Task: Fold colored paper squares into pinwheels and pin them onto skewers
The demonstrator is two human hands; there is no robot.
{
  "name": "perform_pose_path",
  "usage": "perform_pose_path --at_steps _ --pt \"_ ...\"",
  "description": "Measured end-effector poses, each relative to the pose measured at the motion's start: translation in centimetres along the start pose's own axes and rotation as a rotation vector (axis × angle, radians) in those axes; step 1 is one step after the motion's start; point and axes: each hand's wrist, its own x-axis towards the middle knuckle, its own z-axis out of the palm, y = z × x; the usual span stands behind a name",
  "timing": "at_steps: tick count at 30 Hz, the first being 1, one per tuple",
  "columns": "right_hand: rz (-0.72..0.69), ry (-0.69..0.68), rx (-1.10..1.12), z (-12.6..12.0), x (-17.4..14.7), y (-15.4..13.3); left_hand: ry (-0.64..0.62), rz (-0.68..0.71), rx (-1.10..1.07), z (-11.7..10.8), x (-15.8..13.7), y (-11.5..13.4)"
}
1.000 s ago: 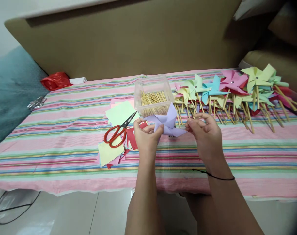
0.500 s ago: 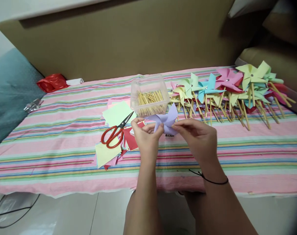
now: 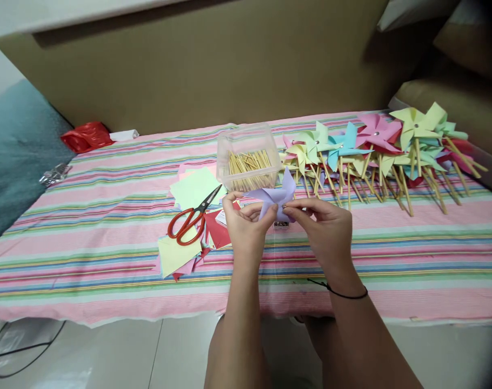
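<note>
My left hand [image 3: 250,229] is closed on a purple paper pinwheel [image 3: 284,194], with the thumb pressed near its middle and the fingers behind. Its blades are folded in, and no stick shows on it. Thumb and forefinger of my right hand [image 3: 327,227] are pinched together at the pinwheel's centre; a tiny shiny speck shows at their tips, too small to name. Partly hidden under the pinwheel is a small dark container [image 3: 281,224]. Left of my hands lie red-handled scissors [image 3: 189,221], across pale green paper sheets [image 3: 195,186] and a stack of yellow paper [image 3: 178,255].
A clear plastic box [image 3: 248,135] holds many short wooden sticks [image 3: 249,162]. Colourful pinwheels on sticks [image 3: 378,132] are piled at the right. A red plastic bag [image 3: 87,138] lies far left on the striped cloth [image 3: 108,232]. Red paper pieces [image 3: 217,229] lie beside the scissors.
My right hand has moved left, bringing its pinched fingertips from the pinwheel's right edge to its centre. The left hand has shifted slightly right and still holds the pinwheel.
</note>
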Motion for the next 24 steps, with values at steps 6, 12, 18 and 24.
perform_pose_path --at_steps 6,12,18,24 --pt "-0.069 -0.004 -0.007 0.22 0.18 0.22 -0.018 0.019 -0.014 -0.04 -0.02 -0.12" --pt "-0.047 -0.045 0.034 0.01 0.19 0.32 -0.035 0.019 -0.012 -0.12 0.00 -0.17" --pt "-0.042 -0.065 0.033 -0.10 0.17 0.34 -0.039 0.005 -0.005 -0.24 0.01 -0.16" --pt "-0.040 -0.060 0.040 -0.17 0.16 0.26 -0.035 0.016 -0.027 -0.09 -0.02 -0.17"
